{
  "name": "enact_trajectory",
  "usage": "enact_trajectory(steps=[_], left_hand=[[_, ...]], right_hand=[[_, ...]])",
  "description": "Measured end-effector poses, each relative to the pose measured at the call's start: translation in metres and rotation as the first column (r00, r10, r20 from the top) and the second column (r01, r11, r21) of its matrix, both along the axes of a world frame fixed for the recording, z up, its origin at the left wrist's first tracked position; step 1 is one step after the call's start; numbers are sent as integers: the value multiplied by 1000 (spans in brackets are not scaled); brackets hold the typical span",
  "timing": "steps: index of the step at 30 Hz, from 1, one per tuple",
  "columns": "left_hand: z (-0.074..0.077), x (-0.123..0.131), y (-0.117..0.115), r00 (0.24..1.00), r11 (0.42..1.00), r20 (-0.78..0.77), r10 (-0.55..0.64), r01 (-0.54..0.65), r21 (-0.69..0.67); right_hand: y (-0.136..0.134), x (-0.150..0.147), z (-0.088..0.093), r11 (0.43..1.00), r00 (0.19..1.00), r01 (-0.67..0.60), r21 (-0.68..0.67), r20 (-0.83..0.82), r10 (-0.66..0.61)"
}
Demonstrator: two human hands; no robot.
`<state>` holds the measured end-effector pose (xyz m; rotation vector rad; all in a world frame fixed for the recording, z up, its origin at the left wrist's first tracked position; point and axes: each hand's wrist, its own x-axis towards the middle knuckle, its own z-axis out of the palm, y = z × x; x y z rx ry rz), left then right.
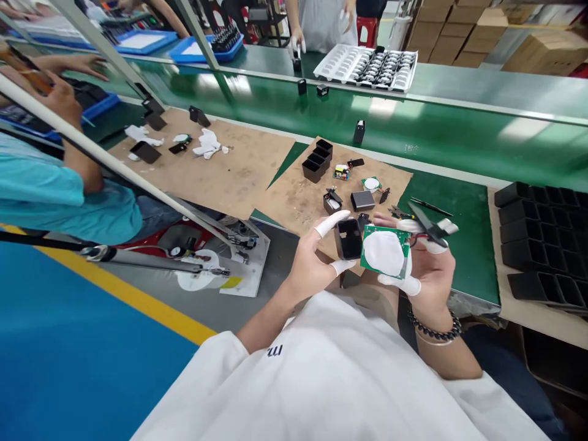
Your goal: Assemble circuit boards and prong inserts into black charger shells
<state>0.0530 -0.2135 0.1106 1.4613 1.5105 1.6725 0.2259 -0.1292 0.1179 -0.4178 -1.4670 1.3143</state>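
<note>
My left hand [312, 262], white covers on its finger and thumb tips, is closed around a black plastic case [349, 239] whose open side faces me. My right hand [432, 272] pinches a green circuit board [386, 251] by its edges, just right of the case. A round white pad covers most of the board's face. A flat black plastic piece [428, 224] sticks out at the fingers of the same hand; how it is attached I cannot see. Close beyond both hands lie cutting pliers [400, 212] and dark tweezers [432, 206].
Black cases [316, 160], another circuit board [371, 184] and loose parts lie on the brown cardboard [294, 193]. Many black cases [542, 239] stand in rows at right. Beyond runs the green conveyor [459, 135], carrying a black unit [359, 131]. Co-workers sit left and opposite.
</note>
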Motion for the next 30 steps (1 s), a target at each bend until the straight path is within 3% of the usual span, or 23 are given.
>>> enact_trajectory(steps=[3, 6, 13, 20, 25, 30], left_hand=[[17, -3, -8, 997, 999, -75, -27, 29, 20], [29, -4, -14, 987, 999, -155, -42, 46, 19], [32, -1, -16, 970, 998, -235, -57, 60, 7], [29, 1, -15, 960, 996, -272, -63, 79, 50], [30, 0, -16, 968, 994, -233, -89, 102, 45], [32, -2, -16, 970, 991, -215, -113, 125, 43]], right_hand=[[0, -7, 5, 965, 999, 0, 261, 51, -13], [2, -9, 5, 922, 995, -11, 388, 95, -29], [2, -3, 7, 865, 998, 1, 501, 55, -33], [0, 6, 6, 879, 982, -3, 477, 168, -88], [0, 6, 8, 856, 990, -29, 516, 132, -46], [-2, 5, 13, 801, 975, 41, 597, 153, -164]])
